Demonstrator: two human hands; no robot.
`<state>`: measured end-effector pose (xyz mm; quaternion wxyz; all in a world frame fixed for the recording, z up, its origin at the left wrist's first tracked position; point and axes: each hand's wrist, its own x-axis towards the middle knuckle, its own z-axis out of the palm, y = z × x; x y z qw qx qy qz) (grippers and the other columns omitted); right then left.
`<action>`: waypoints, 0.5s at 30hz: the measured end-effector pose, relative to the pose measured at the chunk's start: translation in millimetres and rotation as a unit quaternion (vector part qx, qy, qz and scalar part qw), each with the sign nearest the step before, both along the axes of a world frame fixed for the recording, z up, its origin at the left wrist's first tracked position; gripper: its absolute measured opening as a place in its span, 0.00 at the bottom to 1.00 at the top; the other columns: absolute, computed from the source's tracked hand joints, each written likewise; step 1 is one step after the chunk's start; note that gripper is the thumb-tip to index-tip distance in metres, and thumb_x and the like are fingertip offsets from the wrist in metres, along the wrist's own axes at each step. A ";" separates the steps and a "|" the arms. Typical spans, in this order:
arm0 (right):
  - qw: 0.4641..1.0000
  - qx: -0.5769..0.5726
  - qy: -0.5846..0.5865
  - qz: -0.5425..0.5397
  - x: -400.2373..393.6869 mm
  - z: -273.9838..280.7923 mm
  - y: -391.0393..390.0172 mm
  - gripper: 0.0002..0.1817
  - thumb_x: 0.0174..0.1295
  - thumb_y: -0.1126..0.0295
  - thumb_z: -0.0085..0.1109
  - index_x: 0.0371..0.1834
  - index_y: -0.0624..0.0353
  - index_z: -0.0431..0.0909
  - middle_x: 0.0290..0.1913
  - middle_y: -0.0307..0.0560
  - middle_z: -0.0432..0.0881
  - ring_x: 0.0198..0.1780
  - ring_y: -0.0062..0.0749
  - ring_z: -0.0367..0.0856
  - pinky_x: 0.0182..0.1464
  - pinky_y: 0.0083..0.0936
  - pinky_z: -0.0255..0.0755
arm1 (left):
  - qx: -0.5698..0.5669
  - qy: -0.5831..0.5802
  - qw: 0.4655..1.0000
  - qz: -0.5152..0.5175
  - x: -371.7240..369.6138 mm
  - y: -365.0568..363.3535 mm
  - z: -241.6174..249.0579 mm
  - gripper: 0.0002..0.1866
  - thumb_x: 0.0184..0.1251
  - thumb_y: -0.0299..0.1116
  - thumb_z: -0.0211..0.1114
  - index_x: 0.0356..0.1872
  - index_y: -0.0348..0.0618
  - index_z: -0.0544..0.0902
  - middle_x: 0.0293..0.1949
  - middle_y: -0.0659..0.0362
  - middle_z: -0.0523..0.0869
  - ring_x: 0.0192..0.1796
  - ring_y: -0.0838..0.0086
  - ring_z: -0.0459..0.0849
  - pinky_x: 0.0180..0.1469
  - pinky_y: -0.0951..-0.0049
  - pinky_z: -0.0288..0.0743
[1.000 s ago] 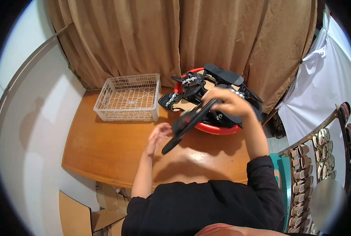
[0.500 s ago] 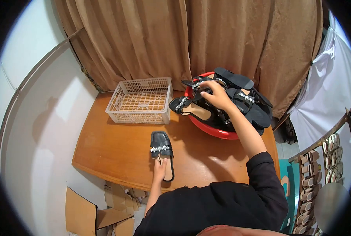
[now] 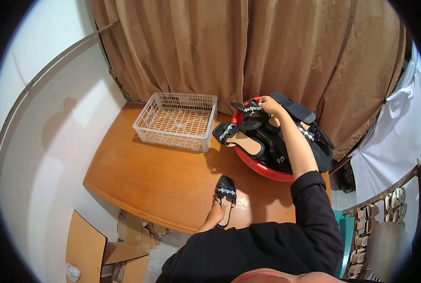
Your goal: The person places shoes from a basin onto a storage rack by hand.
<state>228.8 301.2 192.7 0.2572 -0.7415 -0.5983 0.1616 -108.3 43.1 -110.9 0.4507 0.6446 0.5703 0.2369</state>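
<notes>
On the near edge of the worktop (image 3: 139, 174) lies one black sandal (image 3: 225, 198), sole down, jeweled strap up; its long axis runs near to far, toe pointing far toward the tub (image 3: 262, 169), heel at the near edge. The left hand (image 3: 215, 216) rests on that heel, fingers laid over it rather than clenched. Far right, the right hand (image 3: 270, 104) is closed on a strap in the pile of sandals (image 3: 262, 129) heaped in the red tub. So one sandal is out and many are left, by my reckoning. The white basket (image 3: 177, 121) at far left holds nothing.
</notes>
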 end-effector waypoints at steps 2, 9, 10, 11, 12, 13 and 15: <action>0.995 0.072 0.052 0.034 -1.6 10.1 -6.7 0.13 0.57 0.64 0.53 0.40 0.61 0.76 0.40 0.54 0.80 0.47 0.42 0.76 0.52 0.40 0.61 | 0.002 -0.018 1.000 0.006 9.5 -5.0 -5.3 0.24 0.66 0.45 0.51 0.48 0.29 0.67 0.46 0.32 0.76 0.51 0.40 0.74 0.53 0.52 0.67; 0.929 0.304 0.209 -0.020 -4.9 57.5 -31.9 0.08 0.61 0.69 0.49 0.35 0.63 0.71 0.29 0.42 0.73 0.35 0.25 0.70 0.41 0.24 0.65 | -0.042 0.028 0.995 -0.088 1.1 -9.2 41.0 0.24 0.62 0.43 0.57 0.53 0.34 0.71 0.43 0.38 0.80 0.48 0.44 0.77 0.49 0.54 0.70; 0.925 0.308 0.220 -0.015 -5.0 61.7 -36.8 0.08 0.61 0.69 0.50 0.35 0.63 0.71 0.29 0.42 0.73 0.34 0.25 0.69 0.41 0.23 0.65 | -0.040 0.028 0.994 -0.097 -1.4 -8.9 54.8 0.23 0.62 0.44 0.57 0.50 0.35 0.73 0.42 0.39 0.81 0.47 0.45 0.78 0.49 0.55 0.71; 0.922 0.312 0.231 -0.010 -6.8 69.5 -44.8 0.08 0.61 0.69 0.50 0.35 0.63 0.71 0.29 0.41 0.73 0.34 0.24 0.69 0.41 0.23 0.65 | -0.037 0.029 0.993 -0.106 -2.8 -7.9 65.6 0.23 0.61 0.45 0.57 0.48 0.35 0.76 0.40 0.39 0.81 0.46 0.46 0.79 0.49 0.55 0.71; 0.918 0.321 0.234 -0.004 -8.7 73.8 -52.2 0.08 0.61 0.69 0.50 0.35 0.63 0.71 0.29 0.41 0.73 0.34 0.24 0.69 0.40 0.23 0.65 | -0.044 0.061 0.991 -0.107 -2.9 -6.4 75.3 0.23 0.61 0.46 0.58 0.46 0.34 0.77 0.40 0.38 0.81 0.45 0.46 0.79 0.48 0.55 0.71; 0.914 0.330 0.237 0.002 -11.5 77.8 -59.8 0.08 0.61 0.69 0.50 0.35 0.63 0.70 0.29 0.41 0.73 0.34 0.24 0.69 0.40 0.23 0.65 | -0.052 0.093 0.988 -0.109 -2.3 -5.1 81.1 0.24 0.60 0.48 0.58 0.44 0.33 0.78 0.39 0.38 0.81 0.45 0.46 0.79 0.48 0.55 0.71; 0.907 0.343 0.245 0.010 -19.6 84.9 -78.5 0.07 0.63 0.69 0.49 0.36 0.62 0.70 0.30 0.37 0.71 0.34 0.21 0.68 0.39 0.20 0.64 | -0.039 0.143 0.982 -0.117 -1.0 -0.9 80.0 0.26 0.59 0.51 0.58 0.37 0.32 0.81 0.37 0.38 0.82 0.43 0.47 0.80 0.45 0.55 0.72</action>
